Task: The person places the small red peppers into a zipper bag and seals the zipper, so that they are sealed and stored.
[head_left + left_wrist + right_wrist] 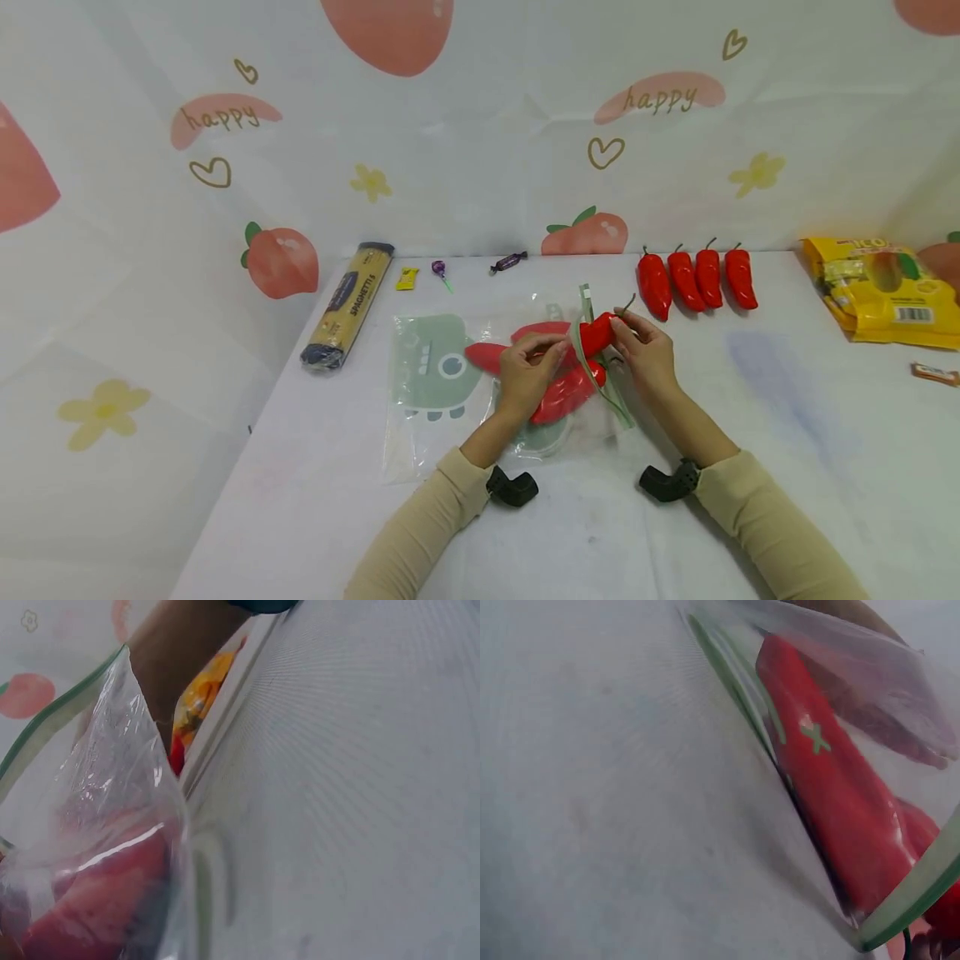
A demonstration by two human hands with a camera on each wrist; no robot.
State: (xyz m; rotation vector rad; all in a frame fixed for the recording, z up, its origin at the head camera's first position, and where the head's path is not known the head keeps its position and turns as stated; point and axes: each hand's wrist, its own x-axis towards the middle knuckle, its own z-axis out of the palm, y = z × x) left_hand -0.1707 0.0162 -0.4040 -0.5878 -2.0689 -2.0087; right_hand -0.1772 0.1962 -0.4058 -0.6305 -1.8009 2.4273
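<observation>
A clear zip bag [403,437] with a green dinosaur print and a green zip edge [611,400] lies on the table, its mouth to the right. Several red peppers [564,398] are inside; one shows close up through the plastic [832,787] in the right wrist view. My left hand [522,379] pinches the bag near its mouth. My right hand [648,354] holds another red pepper [598,335] near its stem end, the tip partly within the bag's opening. In the left wrist view the bag's film [112,727] stands raised, and the left fingers are mostly hidden.
Several red peppers [652,287] stand in a row at the back right. Beyond them are a yellow bag [877,287] and a small wrapped bar [935,373]. At the left lie a spaghetti pack [348,307], a yellow sweet [407,278], a lollipop [439,269] and a purple-wrapped candy [508,263].
</observation>
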